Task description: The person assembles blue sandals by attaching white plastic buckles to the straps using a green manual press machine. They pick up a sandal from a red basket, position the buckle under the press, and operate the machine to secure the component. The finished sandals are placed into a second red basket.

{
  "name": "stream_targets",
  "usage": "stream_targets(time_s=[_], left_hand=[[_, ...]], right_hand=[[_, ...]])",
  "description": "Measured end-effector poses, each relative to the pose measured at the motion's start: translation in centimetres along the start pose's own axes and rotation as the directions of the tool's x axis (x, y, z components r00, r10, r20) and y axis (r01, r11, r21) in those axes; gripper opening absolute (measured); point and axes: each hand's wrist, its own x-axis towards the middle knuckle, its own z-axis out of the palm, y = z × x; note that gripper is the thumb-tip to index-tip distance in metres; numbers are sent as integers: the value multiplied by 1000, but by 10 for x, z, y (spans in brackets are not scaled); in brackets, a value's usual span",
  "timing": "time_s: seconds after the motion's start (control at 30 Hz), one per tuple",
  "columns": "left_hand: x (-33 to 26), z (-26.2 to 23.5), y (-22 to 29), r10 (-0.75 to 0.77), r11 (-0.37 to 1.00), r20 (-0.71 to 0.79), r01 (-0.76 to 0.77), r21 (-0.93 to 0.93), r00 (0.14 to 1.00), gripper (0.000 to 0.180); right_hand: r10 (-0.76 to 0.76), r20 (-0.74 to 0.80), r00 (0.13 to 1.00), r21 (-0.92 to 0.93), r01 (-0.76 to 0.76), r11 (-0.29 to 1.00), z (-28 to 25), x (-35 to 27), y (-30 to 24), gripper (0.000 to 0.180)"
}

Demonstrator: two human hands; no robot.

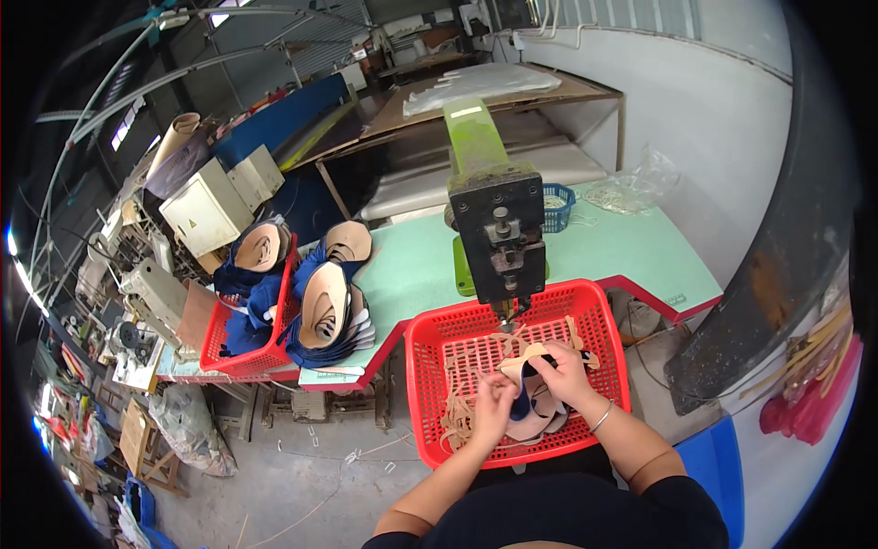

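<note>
My right hand is closed on a shoe upper with a beige lining and a dark blue side, just below the needle area of the green and black sewing machine. My left hand is beside the upper's left edge, fingers curled and pinched together; what is between them, if anything, is too small to make out. Under both hands sits a red plastic basket, holding beige trimmed strips and more uppers in beige and blue.
Stacked blue and beige uppers lie on the green tabletop to the left, beside another red basket of blue pieces. A small blue basket stands behind the machine. A dark curved post rises on the right, near a blue bin.
</note>
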Motion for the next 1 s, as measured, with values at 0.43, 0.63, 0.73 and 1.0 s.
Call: stream_targets(time_s=[0.43, 0.63, 0.73, 1.0], left_hand=[[28, -19, 45, -390, 814, 294, 476, -333, 873, 21], [60, -7, 104, 54, 997, 112, -59, 42, 992, 12], [70, 3, 111, -132, 988, 8, 132, -85, 991, 16], [71, 12, 127, -254, 956, -95, 234, -176, 963, 21]], right_hand=[[377, 287, 881, 602, -472, 644, -17, 1, -4, 18], [439, 403, 803, 525, -596, 608, -64, 35, -16, 17], [412, 411, 813, 557, -582, 593, -73, 44, -18, 16], [468, 349, 812, 679, -563, 470, -66, 46, -19, 17]])
